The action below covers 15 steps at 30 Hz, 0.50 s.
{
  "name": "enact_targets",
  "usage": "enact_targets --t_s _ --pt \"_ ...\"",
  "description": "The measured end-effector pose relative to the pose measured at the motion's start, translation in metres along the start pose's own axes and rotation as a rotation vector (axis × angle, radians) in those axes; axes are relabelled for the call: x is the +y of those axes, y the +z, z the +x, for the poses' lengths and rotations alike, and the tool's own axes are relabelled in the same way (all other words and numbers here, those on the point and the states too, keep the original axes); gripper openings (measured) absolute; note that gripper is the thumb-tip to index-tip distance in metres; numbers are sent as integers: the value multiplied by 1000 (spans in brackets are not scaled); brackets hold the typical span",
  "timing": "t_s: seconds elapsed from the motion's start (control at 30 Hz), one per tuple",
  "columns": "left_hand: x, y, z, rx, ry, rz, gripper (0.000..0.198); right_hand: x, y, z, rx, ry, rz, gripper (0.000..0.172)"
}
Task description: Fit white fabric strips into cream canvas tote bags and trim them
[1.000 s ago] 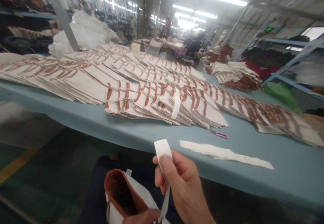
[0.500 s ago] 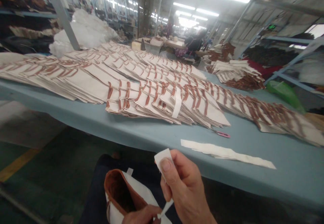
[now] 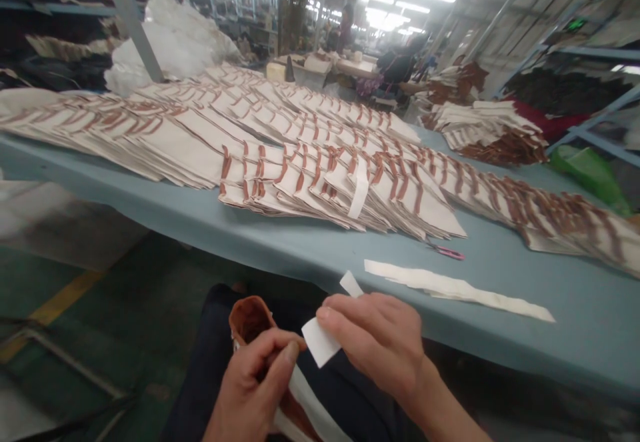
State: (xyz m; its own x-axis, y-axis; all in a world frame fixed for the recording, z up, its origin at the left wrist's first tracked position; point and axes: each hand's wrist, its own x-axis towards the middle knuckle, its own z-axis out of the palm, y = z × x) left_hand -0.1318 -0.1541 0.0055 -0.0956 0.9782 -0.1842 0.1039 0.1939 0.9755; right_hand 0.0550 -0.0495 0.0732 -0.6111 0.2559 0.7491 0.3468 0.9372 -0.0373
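Observation:
My right hand (image 3: 377, 339) pinches a short white strip (image 3: 320, 342) of fabric or paper, its far end sticking up behind my fingers. My left hand (image 3: 253, 389) grips the brown-lined mouth of a cream bag (image 3: 250, 319) that rests on my lap. Both hands are below the near edge of the blue table (image 3: 300, 255). A pile of long white strips (image 3: 457, 289) lies on the table just beyond my right hand.
Overlapping rows of cream bags with brown trim (image 3: 320, 175) cover the table. Small pink snips (image 3: 447, 251) lie beside the nearest row. Another bag heap (image 3: 487, 132) sits at the back right; a green bag (image 3: 590, 172) lies right. People work in the distance. Green floor lies left.
My right hand has dropped and folded the white strip down towards the bag. My left hand has come up into view and closed on the bag's mouth. The view has tilted slightly downward.

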Motion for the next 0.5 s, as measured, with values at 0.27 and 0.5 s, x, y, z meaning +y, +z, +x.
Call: enact_targets --t_s 0.27,0.5 --pt "39 -2 2 -6 23 -147 54 -8 4 -5 21 91 221 18" --pt "-1 -11 -10 215 -29 -37 63 -84 58 -52 34 1392 1259 47"
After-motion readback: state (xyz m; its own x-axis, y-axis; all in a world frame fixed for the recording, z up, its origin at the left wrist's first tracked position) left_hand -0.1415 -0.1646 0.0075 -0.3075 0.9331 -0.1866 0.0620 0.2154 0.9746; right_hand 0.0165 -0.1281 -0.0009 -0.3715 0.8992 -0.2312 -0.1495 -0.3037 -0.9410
